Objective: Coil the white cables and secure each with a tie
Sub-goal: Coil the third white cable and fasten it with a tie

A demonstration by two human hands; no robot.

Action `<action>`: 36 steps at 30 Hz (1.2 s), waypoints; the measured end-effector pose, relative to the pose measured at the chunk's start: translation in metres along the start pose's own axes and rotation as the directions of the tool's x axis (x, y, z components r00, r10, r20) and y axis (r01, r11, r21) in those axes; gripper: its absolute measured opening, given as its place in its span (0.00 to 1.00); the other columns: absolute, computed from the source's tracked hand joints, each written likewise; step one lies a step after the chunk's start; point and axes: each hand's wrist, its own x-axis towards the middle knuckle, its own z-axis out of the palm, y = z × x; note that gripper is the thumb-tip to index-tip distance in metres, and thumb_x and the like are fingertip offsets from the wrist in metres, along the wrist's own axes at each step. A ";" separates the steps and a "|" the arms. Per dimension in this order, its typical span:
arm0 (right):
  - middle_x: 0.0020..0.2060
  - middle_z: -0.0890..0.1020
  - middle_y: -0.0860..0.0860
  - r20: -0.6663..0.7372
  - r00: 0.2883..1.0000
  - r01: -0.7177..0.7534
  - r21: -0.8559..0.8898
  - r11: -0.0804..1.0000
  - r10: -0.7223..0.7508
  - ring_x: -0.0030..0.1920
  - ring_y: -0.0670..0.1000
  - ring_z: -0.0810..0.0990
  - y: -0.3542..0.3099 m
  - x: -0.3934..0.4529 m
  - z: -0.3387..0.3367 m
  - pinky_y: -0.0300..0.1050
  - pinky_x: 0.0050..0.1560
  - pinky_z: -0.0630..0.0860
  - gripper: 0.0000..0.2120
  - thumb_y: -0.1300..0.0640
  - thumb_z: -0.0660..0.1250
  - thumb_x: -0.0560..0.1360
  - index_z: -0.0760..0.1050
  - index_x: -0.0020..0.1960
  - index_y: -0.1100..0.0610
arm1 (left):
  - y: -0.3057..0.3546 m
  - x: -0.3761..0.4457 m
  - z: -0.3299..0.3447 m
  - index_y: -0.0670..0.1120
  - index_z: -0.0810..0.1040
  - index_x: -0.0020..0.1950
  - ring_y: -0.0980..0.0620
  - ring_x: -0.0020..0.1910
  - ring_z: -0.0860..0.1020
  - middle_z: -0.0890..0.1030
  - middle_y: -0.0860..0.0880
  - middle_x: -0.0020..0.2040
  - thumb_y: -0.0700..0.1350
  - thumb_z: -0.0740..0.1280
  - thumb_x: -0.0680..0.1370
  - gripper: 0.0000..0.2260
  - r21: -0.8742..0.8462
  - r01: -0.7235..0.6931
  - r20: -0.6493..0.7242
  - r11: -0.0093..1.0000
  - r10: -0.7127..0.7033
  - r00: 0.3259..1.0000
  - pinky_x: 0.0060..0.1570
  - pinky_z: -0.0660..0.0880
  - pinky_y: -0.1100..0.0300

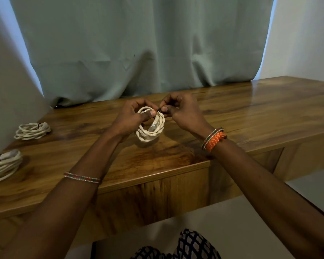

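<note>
The left hand (133, 116) grips a coiled white braided cable (151, 128), holding it upright just above the glossy wooden table (251, 109), likely so the loops cannot spring apart. Beside its thumb, the right hand (181, 111) pinches a small dark tie (160, 109) at the coil's top, seemingly to fasten it. Well left of the fingers lie two tied cream coils, one farther back (33, 130) and one nearer (3, 165); their ropy, twisted strands look stiff.

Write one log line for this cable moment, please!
left hand: holds coiled white cable | right hand: pinches small dark tie | done: two tied white coils
</note>
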 end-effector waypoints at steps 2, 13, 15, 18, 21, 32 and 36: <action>0.35 0.82 0.50 0.016 1.000 0.003 0.009 1.000 -0.003 0.39 0.48 0.83 0.000 -0.001 0.001 0.45 0.43 0.82 0.08 0.70 0.68 0.71 0.79 0.40 0.58 | 0.001 -0.001 0.000 0.46 0.78 0.41 0.63 0.34 0.79 0.81 0.55 0.35 0.32 0.67 0.74 0.09 0.001 0.007 -0.004 1.000 -0.007 1.000 0.36 0.75 0.69; 0.36 0.83 0.52 0.185 0.964 -0.261 0.494 0.830 0.193 0.39 0.48 0.84 0.010 0.005 -0.017 0.39 0.44 0.81 0.08 0.73 0.65 0.73 0.78 0.45 0.63 | 0.003 -0.001 -0.002 0.46 0.78 0.44 0.62 0.33 0.78 0.82 0.56 0.34 0.33 0.66 0.75 0.07 -0.018 -0.001 0.033 1.000 0.002 0.999 0.35 0.75 0.68; 0.38 0.83 0.54 0.184 0.963 -0.264 0.504 0.822 0.196 0.40 0.50 0.84 0.012 0.004 -0.017 0.41 0.46 0.81 0.05 0.71 0.66 0.73 0.79 0.45 0.63 | 0.003 -0.001 -0.002 0.46 0.78 0.44 0.62 0.34 0.79 0.82 0.56 0.34 0.33 0.66 0.75 0.08 -0.020 -0.002 0.024 1.000 0.002 1.000 0.36 0.75 0.69; 0.38 0.83 0.54 0.197 0.963 -0.257 0.490 0.833 0.181 0.41 0.50 0.84 0.011 0.004 -0.017 0.43 0.47 0.81 0.04 0.69 0.68 0.73 0.79 0.44 0.63 | 0.002 -0.001 -0.002 0.45 0.78 0.44 0.62 0.34 0.79 0.83 0.56 0.34 0.33 0.66 0.75 0.08 -0.024 0.000 0.026 1.000 0.000 1.000 0.37 0.76 0.69; 0.36 0.83 0.53 0.185 0.970 -0.229 0.478 0.848 0.158 0.39 0.48 0.83 0.006 0.005 -0.016 0.41 0.45 0.81 0.03 0.69 0.68 0.73 0.79 0.44 0.63 | 0.002 0.000 -0.003 0.45 0.78 0.45 0.61 0.35 0.79 0.83 0.55 0.35 0.32 0.66 0.75 0.08 -0.034 -0.001 0.029 0.999 0.002 1.000 0.38 0.76 0.68; 0.45 0.83 0.54 0.260 0.904 -0.419 0.383 0.823 0.340 0.44 0.50 0.83 -0.005 0.001 0.006 0.47 0.45 0.82 0.10 0.51 0.66 0.76 0.78 0.50 0.58 | 0.001 0.003 -0.008 0.48 0.77 0.44 0.64 0.37 0.79 0.82 0.60 0.35 0.35 0.66 0.76 0.08 0.008 -0.062 -0.151 0.998 0.063 0.987 0.39 0.74 0.68; 0.42 0.83 0.54 0.478 0.812 -0.534 0.373 0.759 0.336 0.44 0.49 0.82 -0.013 0.007 0.022 0.46 0.51 0.79 0.09 0.53 0.67 0.76 0.79 0.46 0.59 | 0.003 -0.005 -0.020 0.49 0.76 0.44 0.66 0.30 0.77 0.81 0.62 0.32 0.34 0.64 0.76 0.10 0.095 -0.012 -0.219 0.995 0.033 0.975 0.32 0.71 0.73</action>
